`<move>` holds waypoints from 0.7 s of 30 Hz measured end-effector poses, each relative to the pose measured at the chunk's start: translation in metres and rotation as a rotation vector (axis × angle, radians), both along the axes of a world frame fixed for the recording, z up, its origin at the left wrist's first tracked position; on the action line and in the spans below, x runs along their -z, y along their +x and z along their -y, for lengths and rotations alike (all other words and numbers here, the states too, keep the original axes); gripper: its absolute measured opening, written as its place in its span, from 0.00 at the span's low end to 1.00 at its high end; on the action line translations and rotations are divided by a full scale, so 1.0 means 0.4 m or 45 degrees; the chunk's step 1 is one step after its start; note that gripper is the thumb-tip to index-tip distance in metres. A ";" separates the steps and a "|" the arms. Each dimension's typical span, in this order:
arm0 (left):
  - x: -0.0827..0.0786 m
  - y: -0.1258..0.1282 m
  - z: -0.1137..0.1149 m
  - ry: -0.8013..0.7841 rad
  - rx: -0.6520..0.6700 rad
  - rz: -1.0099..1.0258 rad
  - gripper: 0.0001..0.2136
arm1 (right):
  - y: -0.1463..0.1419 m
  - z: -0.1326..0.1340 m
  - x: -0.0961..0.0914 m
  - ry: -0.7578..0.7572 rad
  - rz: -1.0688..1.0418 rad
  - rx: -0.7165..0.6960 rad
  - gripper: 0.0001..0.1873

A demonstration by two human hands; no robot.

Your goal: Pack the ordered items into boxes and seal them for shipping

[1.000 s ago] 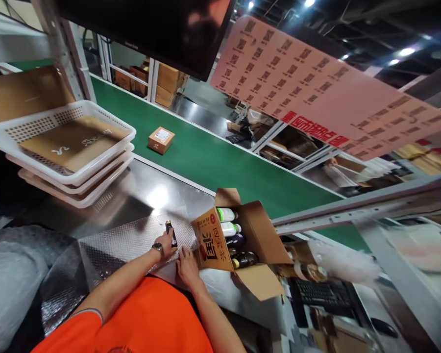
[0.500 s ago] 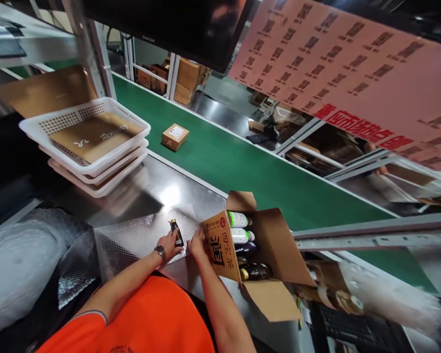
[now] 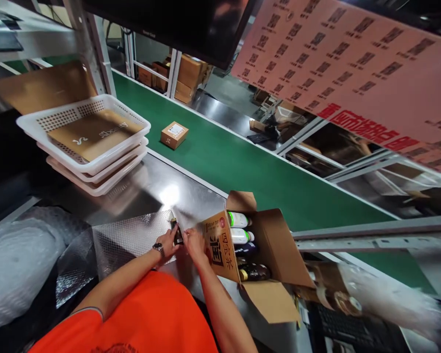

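So from where I'm standing, the bit that just changed is the bubble wrap [image 3: 127, 235]: half a second ago its edge lay flat, and now it's lifted near the bottom centre of the frame and coming over the little dark bottle [image 3: 178, 238]. That means the bottle's now partly behind film rather than just lying on it.

The right hand [image 3: 194, 245] looks like it's pinching that raised edge, fingertips together. The left hand [image 3: 167, 243] has its fingers on the bottle, against the wrap; can't tell if they're really closed round it or just pressing down.

Just right of the hands there's an open carton [image 3: 224, 260] with more bottles [image 3: 240, 237] lying in it. Wrap roll [image 3: 22, 269] is at lower left, stacked white trays [image 3: 86, 171] above that, and a small taped box [image 3: 174, 135] sits on the green belt [image 3: 224, 166] up top.
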State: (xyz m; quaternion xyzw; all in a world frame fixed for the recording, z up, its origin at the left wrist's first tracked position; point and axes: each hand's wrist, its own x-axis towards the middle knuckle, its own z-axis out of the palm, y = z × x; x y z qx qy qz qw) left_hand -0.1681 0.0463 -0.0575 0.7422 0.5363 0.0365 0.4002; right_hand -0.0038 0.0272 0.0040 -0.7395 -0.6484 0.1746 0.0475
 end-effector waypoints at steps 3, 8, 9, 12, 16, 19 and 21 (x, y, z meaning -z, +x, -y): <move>0.023 -0.010 -0.019 -0.105 -0.143 0.150 0.49 | -0.056 0.020 0.008 -0.037 -0.092 -0.115 0.17; 0.037 -0.067 -0.024 -0.125 -0.274 0.220 0.39 | -0.119 0.074 0.032 -0.017 -0.120 -0.215 0.21; 0.034 -0.083 -0.018 -0.101 -0.335 0.211 0.37 | -0.123 0.081 0.036 -0.008 -0.095 -0.215 0.23; 0.020 -0.112 0.003 0.019 -0.429 0.229 0.29 | -0.122 0.087 0.050 -0.004 -0.052 -0.179 0.23; 0.006 -0.079 0.003 0.025 -0.124 0.420 0.18 | -0.105 0.072 0.074 0.046 -0.161 -0.094 0.19; 0.011 -0.035 -0.026 -0.020 -0.125 0.439 0.13 | -0.087 0.061 0.095 0.089 -0.204 -0.036 0.19; 0.022 -0.021 -0.047 -0.039 -0.186 0.438 0.11 | -0.078 0.058 0.113 0.142 -0.214 0.088 0.21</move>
